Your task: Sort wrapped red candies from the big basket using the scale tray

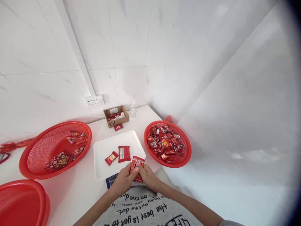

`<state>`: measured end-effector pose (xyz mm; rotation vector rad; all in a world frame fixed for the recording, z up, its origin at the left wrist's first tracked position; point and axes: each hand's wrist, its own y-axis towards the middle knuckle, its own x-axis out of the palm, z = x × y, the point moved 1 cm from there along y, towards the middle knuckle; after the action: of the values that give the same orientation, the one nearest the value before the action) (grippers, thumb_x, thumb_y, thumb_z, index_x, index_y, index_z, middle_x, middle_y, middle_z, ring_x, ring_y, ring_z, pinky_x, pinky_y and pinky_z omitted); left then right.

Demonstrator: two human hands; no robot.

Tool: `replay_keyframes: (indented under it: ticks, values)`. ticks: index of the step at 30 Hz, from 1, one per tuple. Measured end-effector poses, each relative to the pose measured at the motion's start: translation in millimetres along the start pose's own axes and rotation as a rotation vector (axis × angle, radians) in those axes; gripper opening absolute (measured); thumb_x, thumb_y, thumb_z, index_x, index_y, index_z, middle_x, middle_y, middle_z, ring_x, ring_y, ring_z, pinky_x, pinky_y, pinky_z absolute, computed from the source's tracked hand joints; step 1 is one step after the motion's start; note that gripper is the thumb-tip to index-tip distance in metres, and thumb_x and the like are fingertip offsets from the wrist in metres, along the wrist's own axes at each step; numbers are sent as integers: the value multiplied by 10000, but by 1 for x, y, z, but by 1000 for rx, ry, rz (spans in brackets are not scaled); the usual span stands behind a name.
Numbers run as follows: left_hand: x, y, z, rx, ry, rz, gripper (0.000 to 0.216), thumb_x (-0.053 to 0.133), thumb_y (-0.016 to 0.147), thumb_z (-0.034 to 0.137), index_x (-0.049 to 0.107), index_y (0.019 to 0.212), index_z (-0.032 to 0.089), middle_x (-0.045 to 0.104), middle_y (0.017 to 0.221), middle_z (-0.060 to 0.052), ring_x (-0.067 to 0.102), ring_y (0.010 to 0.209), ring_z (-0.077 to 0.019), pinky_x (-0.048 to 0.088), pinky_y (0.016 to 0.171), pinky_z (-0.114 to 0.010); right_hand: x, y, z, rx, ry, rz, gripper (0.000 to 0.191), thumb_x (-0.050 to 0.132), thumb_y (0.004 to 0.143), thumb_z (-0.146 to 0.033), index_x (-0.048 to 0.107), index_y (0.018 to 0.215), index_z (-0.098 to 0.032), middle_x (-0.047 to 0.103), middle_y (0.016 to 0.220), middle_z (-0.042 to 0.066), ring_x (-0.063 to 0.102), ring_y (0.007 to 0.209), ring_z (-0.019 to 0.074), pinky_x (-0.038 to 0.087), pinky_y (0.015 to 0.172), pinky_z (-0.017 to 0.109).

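Both of my hands grip one red packet just above the near edge of a white tray. My left hand pinches its left side and my right hand pinches its right side, fingers closed. Two other red packets lie on the tray: a small one with a gold label and a larger one with a white label. The tray rests on a scale whose blue panel shows beneath my left hand.
A red basket to the right holds several red packets. A larger red basket to the left holds a few packets. Another red basket sits at the near left. A cardboard box and a clear bottle stand by the wall.
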<state>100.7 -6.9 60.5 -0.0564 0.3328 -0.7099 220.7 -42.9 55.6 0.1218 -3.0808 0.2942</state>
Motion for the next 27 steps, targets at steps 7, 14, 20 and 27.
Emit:
replay_keyframes:
  ticks: [7, 14, 20, 27]
  values:
    - [1, 0, -1, -34, -48, -23, 384, 401, 812, 510, 529, 770, 151, 607, 743, -27, 527, 704, -175, 414, 653, -263, -1, -4, 7, 44, -8, 29, 599, 240, 781, -692, 459, 607, -163, 418, 548, -16, 380, 513, 102, 321, 486, 230]
    - [1, 1, -6, -74, -165, 57, 374, 398, 823, 497, 537, 795, 151, 613, 745, -29, 543, 721, -181, 428, 683, -280, -2, -4, 10, 8, -101, 9, 487, 312, 820, -607, 475, 679, -171, 426, 566, -22, 380, 506, 102, 311, 474, 223]
    - [-1, -1, -4, -95, -184, 104, 411, 378, 829, 503, 576, 859, 144, 629, 809, -41, 542, 792, -190, 425, 750, -293, -1, -2, 8, -49, -183, 4, 347, 433, 825, -485, 551, 819, -159, 524, 704, 3, 453, 627, 130, 384, 585, 246]
    - [-3, -7, -1, -172, -303, 33, 370, 412, 823, 462, 566, 993, 172, 620, 864, -26, 543, 767, -170, 448, 731, -293, -7, -2, 7, -65, -148, 58, 339, 399, 847, -450, 573, 867, -160, 556, 755, 28, 503, 741, 169, 416, 668, 279]
